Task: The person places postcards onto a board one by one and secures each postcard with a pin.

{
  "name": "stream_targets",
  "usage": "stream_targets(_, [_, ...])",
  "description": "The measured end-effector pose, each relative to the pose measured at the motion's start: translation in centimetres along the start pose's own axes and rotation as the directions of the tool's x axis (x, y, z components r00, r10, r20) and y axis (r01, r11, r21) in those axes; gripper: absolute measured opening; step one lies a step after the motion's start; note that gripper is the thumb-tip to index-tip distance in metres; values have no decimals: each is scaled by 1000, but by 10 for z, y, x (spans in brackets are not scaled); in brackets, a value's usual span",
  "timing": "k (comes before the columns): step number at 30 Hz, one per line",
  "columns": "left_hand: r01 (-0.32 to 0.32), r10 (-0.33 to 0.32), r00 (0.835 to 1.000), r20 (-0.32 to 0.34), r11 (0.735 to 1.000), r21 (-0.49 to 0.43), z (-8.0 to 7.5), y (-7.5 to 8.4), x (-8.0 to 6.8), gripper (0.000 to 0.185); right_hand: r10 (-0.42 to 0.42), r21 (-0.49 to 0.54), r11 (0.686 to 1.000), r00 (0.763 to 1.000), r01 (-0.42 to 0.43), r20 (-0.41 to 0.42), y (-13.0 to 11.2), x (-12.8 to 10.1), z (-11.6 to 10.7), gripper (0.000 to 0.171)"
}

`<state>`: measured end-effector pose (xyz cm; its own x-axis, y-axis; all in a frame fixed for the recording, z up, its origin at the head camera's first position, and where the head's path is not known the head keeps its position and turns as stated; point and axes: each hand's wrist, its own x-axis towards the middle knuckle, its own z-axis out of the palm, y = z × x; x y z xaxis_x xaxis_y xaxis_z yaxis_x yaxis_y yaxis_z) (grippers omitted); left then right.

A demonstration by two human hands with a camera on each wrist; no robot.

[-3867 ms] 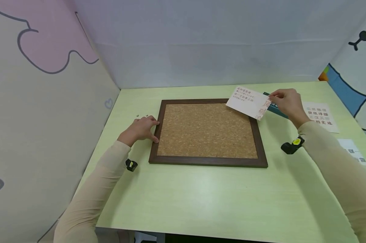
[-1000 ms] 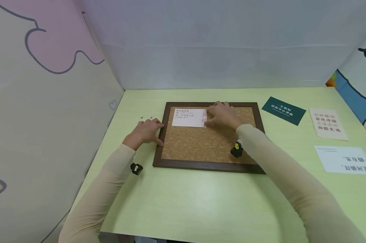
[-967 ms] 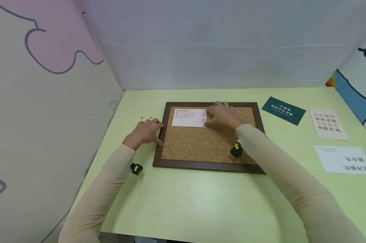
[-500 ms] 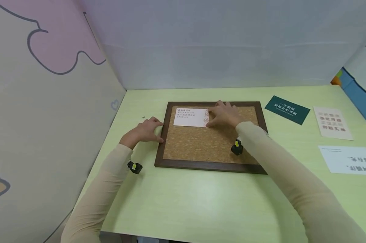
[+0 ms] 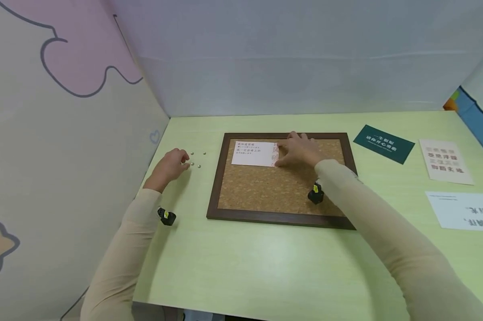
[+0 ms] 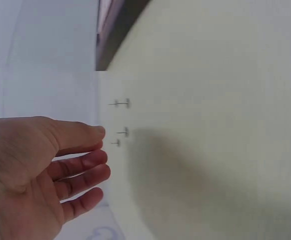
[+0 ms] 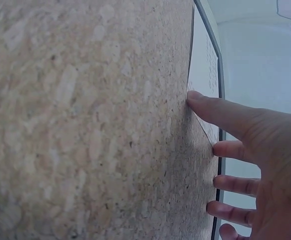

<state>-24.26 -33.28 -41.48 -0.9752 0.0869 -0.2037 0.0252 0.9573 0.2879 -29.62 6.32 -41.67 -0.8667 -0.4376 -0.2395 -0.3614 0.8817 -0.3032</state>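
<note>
A white card (image 5: 252,154) with printed characters lies on the upper left part of the cork board (image 5: 265,191). My right hand (image 5: 301,150) rests at the card's right end; in the right wrist view its thumb (image 7: 200,100) touches one corner and the index finger the other, with the remaining fingers spread over the cork. My left hand (image 5: 170,167) is left of the board, beside several small thumbtacks (image 5: 199,166). In the left wrist view the thumbtacks (image 6: 126,132) stand points up just beyond the loosely bent fingers (image 6: 88,177). Nothing shows between thumb and fingers.
A dark brown frame (image 5: 281,220) surrounds the cork. To its right on the pale green table (image 5: 245,267) lie a dark green card (image 5: 384,143), a white card with brownish print (image 5: 446,161) and another white card (image 5: 462,210). Walls stand behind and at the left.
The right hand brought the white card from the board's upper right corner to its upper left part and stays there. My left hand has left the frame's left edge and moved left to the thumbtacks.
</note>
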Motion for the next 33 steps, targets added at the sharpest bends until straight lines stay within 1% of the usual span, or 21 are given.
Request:
stream_targets(3, [43, -43, 998, -36, 999, -3, 8, -4, 3, 25, -1, 7, 1000, 1000, 1, 1, 0, 0, 1, 79])
stream_targets(6, [60, -61, 995, -83, 998, -16, 12, -4, 5, 21, 1, 9, 1000, 1000, -1, 6, 1, 0, 2, 78])
stream_targets(9, [52, -53, 992, -113, 999, -15, 14, -3, 6, 18, 11, 15, 1000, 1000, -11, 8, 0, -2, 2, 78])
stream_targets(18, [45, -41, 991, -131, 999, 25, 21, -2, 15, 15, 14, 17, 1000, 1000, -14, 7, 0, -3, 1, 78])
stream_targets(21, [47, -45, 991, -124, 999, 16, 22, -3, 15, 16, 16, 19, 1000, 1000, -16, 5, 0, -2, 2, 78])
stream_targets(26, [83, -87, 992, -96, 996, -43, 20, -6, 17, 20, 17, 18, 1000, 1000, -17, 1, 1, -2, 2, 79])
stream_targets(30, [99, -104, 993, -55, 992, -84, 16, -7, 18, 24, 17, 18, 1000, 1000, -17, 0, 1, -3, 3, 78])
stream_targets(33, [115, -116, 993, -3, 988, -107, 14, -8, 18, 26, 13, 27, 1000, 1000, -13, 0, 1, -3, 3, 78])
